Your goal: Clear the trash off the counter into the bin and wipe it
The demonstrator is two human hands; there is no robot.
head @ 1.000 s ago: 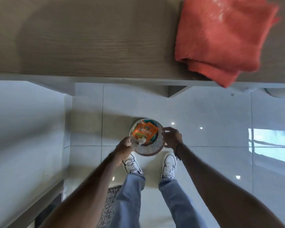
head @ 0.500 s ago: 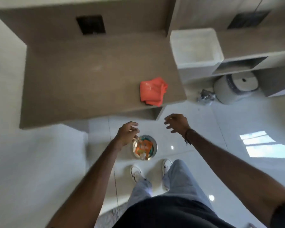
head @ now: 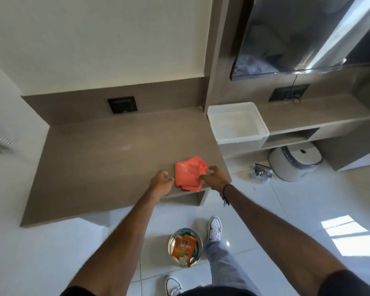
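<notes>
A folded orange cloth (head: 188,174) lies near the front right corner of the brown counter (head: 107,159). My right hand (head: 215,178) is on the cloth's right edge, thumb and fingers closed on the fabric. My left hand (head: 161,181) hovers at the cloth's left edge, fingers loosely curled and holding nothing. On the floor below stands the small round wire bin (head: 171,242). Inside it are an orange packet (head: 183,245) and other wrappers.
A white plastic tub (head: 263,133) sits right of the counter on a lower shelf unit. A round white appliance (head: 295,161) and a dark crumpled bag (head: 262,170) lie on the tiled floor. My shoes (head: 214,228) stand beside the bin. A black socket plate (head: 122,104) is on the back panel.
I have straightened up from the bin on the floor. Both hands rose from the bin's rim to the counter, and the right hand has taken hold of the cloth.
</notes>
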